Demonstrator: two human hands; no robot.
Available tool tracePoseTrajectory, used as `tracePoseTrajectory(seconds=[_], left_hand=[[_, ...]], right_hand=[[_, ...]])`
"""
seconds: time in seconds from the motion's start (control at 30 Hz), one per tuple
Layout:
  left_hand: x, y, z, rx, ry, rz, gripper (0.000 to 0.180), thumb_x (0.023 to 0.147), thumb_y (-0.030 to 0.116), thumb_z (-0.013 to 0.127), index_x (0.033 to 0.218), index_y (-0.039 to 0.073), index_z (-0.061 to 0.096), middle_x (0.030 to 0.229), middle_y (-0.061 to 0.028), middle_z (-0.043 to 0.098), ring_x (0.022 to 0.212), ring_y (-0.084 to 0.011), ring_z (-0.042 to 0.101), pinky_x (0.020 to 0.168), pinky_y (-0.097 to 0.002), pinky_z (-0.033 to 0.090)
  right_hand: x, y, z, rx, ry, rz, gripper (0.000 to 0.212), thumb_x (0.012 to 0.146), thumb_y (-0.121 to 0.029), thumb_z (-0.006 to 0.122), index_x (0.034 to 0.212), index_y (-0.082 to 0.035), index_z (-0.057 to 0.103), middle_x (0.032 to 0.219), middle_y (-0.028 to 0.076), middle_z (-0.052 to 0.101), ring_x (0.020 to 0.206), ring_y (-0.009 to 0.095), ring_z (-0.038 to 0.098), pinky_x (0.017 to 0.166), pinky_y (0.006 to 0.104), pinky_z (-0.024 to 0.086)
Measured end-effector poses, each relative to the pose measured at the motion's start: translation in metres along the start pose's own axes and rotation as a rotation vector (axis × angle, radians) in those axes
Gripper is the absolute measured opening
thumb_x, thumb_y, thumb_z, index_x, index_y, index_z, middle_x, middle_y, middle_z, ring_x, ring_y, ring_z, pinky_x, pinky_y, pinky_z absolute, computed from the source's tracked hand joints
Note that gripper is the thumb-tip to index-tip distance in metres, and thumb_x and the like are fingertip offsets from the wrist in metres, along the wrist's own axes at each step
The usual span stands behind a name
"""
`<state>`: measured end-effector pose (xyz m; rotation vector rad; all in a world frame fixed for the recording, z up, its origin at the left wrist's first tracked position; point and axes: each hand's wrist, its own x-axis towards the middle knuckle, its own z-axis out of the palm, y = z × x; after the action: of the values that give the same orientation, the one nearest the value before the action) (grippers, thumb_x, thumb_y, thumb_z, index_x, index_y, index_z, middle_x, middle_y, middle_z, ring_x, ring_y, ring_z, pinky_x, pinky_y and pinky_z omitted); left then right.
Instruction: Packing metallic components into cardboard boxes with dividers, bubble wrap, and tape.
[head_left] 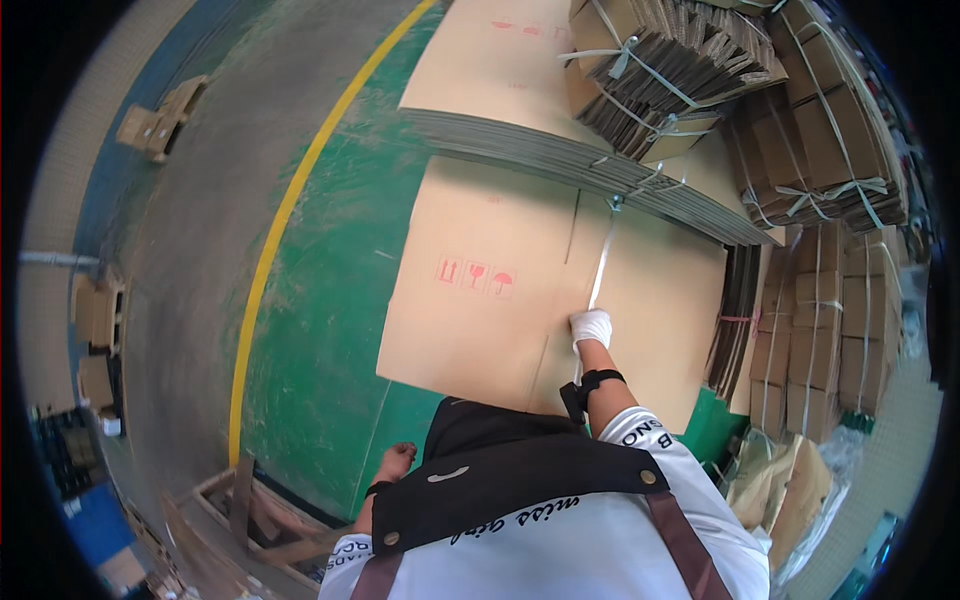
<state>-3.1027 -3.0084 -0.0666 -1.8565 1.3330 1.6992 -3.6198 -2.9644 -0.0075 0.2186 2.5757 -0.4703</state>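
My right hand (590, 328), in a white glove, is closed around a white strap (602, 262). The strap runs from the hand to the edge of a thick stack of flat cardboard sheets (500, 142), where a knot or loop shows. Beneath the hand lies a large flat cardboard sheet (520, 330) with red handling symbols. A short end of strap shows on the near side of the glove. My left hand (398, 460) hangs low at my left side, away from the cardboard. Its fingers look curled in, with nothing visible in them.
Strapped bundles of folded cartons (680, 60) sit on the far stack. More tied carton bundles (820, 330) stand at the right, near crumpled brown paper (770, 490). A wooden frame (250, 520) is at the lower left. A yellow line (290, 200) crosses the floor.
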Motion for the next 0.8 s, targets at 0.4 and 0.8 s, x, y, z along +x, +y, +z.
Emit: tracePoseTrajectory(seconds=[0.4, 0.8], left_hand=[[0.105, 0.152, -0.074, 0.186, 0.236, 0.171, 0.058, 0.092, 0.052, 0.042, 0.119, 0.002, 0.056, 0.102, -0.0143, 0.065, 0.091, -0.0304, 0.064, 0.077, -0.0381, 0.052], [0.098, 0.208, -0.069, -0.160, -0.210, -0.032, 0.087, 0.089, 0.071, 0.013, 0.139, 0.005, 0.040, 0.134, -0.0186, 0.048, 0.127, -0.0308, 0.043, 0.099, -0.0460, 0.038]], right_hand=[[-0.023, 0.019, 0.028, -0.093, 0.262, 0.243, 0.015, 0.083, -0.011, 0.058, 0.096, -0.006, 0.064, 0.100, 0.018, 0.067, 0.094, 0.032, 0.065, 0.077, 0.0403, 0.054], [-0.011, 0.026, -0.003, 0.864, -0.371, 0.201, 0.029, 0.087, -0.036, 0.054, 0.066, -0.018, 0.046, 0.051, -0.003, 0.039, 0.040, 0.013, 0.035, 0.039, 0.0269, 0.030]])
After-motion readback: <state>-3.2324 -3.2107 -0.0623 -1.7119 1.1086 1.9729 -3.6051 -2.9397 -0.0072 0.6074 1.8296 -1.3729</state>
